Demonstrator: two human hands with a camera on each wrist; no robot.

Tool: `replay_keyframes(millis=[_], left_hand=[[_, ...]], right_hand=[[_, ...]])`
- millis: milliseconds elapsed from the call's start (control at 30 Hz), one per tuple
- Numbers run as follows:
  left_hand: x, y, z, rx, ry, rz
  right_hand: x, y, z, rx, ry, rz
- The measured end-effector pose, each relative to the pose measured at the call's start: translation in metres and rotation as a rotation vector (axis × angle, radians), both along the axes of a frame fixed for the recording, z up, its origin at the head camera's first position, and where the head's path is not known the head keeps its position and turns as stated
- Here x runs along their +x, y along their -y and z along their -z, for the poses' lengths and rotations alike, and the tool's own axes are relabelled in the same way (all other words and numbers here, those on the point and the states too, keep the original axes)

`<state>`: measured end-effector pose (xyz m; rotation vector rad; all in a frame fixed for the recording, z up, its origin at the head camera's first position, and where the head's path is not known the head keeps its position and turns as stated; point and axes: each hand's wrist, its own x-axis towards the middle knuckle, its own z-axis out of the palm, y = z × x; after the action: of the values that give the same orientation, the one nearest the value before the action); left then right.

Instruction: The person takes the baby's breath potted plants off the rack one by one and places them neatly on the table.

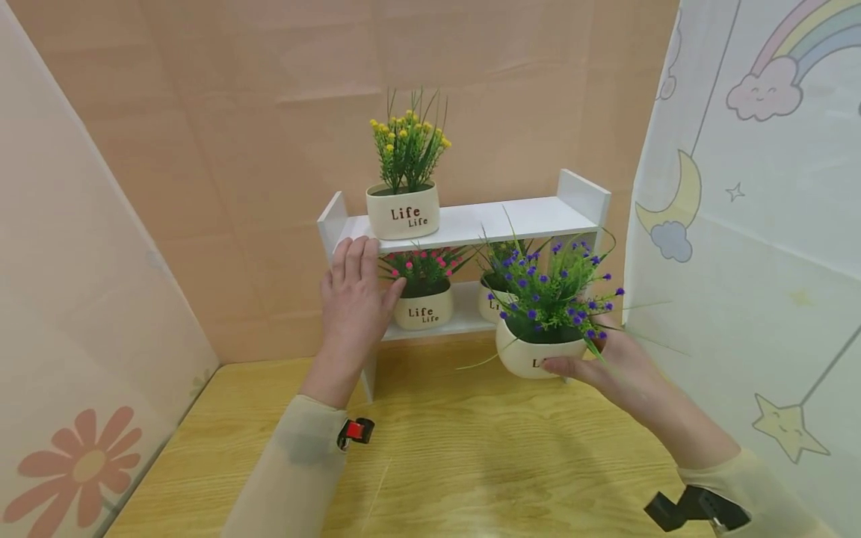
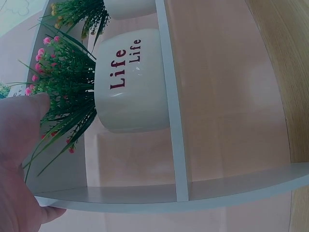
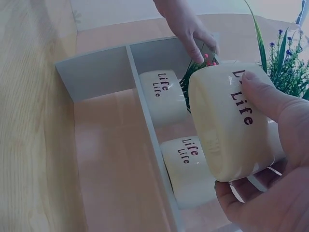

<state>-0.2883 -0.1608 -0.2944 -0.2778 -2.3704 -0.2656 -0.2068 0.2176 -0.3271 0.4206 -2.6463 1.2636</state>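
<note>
In the head view, my right hand (image 1: 622, 366) holds a cream flowerpot (image 1: 538, 357) of purple flowers in front of the shelf's right half. The right wrist view shows its thumb (image 3: 263, 94) on the printed front and the other fingers beneath and behind. My left hand (image 1: 353, 299) grips the left end of a white two-tier shelf (image 1: 511, 220), fingertips at the upper board's front edge and thumb lower down. Close by that thumb, a flowerpot with pink flowers (image 1: 424, 308) stands on the lower board. Above it, a pot with yellow flowers (image 1: 403, 213) sits on the upper board.
Another flowerpot (image 3: 188, 169) stands on the lower board, partly hidden in the head view by the held one. The shelf stands on a wood-grain table (image 1: 457, 448). Cloth walls enclose it: a peach backdrop (image 1: 235, 149) behind, printed white sheets (image 1: 747, 299) at the sides.
</note>
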Motion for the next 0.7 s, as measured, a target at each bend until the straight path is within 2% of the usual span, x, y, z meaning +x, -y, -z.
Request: replay_keyframes(millis=[267,533,700], left_hand=[[0.000,0.000,0.001,0.002,-0.007,0.008],[-0.001,0.000,0.001,0.001,-0.005,0.006],[-0.002,0.000,0.000,-0.003,-0.006,0.006]], right_hand=[[0.003,-0.007,0.014,-0.027,0.051,0.019],[0.009,-0.012,0.025,0.033,0.031,0.008],[0.012,-0.015,0.034,0.059,0.061,0.025]])
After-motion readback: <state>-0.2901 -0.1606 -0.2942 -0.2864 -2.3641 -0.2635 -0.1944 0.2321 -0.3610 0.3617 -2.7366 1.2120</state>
